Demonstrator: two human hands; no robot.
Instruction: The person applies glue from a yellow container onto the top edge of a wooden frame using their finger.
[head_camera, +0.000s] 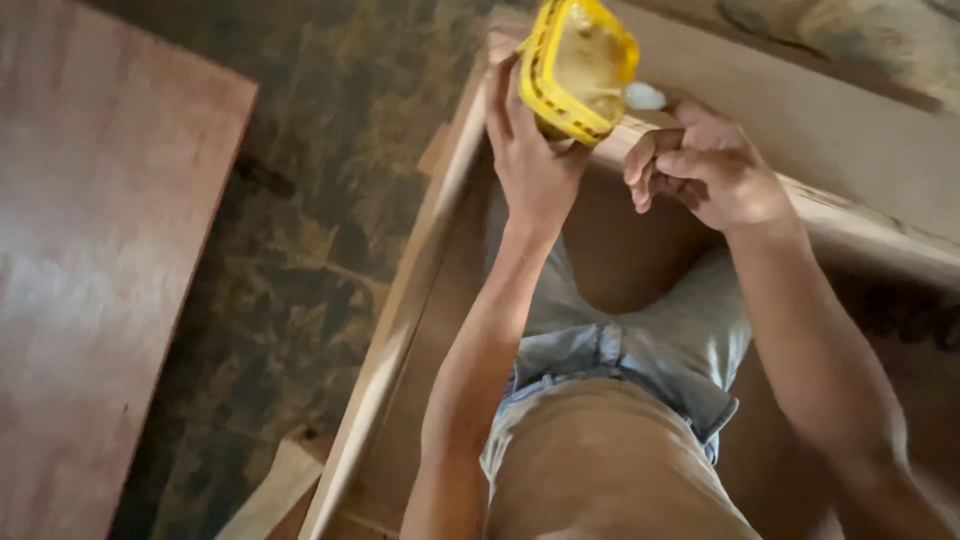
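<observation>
The left hand (535, 160) reaches up and forward, its fingers wrapped around the near side and underside of a small yellow container (580, 65), which it holds tilted so that the open top faces the camera. The container sits at the tips of that hand, above and slightly to the right of the palm, and rests against or just over the top edge of a pale wooden board (850, 215) that runs diagonally from upper left toward the right edge of the view; whether it actually touches the wood cannot be told. Inside the container lies a pale, yellowish paste. The right hand (710, 170) is just to the right of the container, curled into a loose fist on the board's edge, its fingers pinched around something whose whitish tip (645, 97) pokes out toward the container's rim; what that item is remains unclear, as the hand covers most of it. A second pale board (400, 330) meets the first near the container and runs down to the lower left, forming a corner of a wooden frame. The person's knee and grey shorts (650, 340) fill the space inside that frame. To the left, a reddish-brown plywood sheet (90, 270) lies on a dark mottled floor (300, 200).
</observation>
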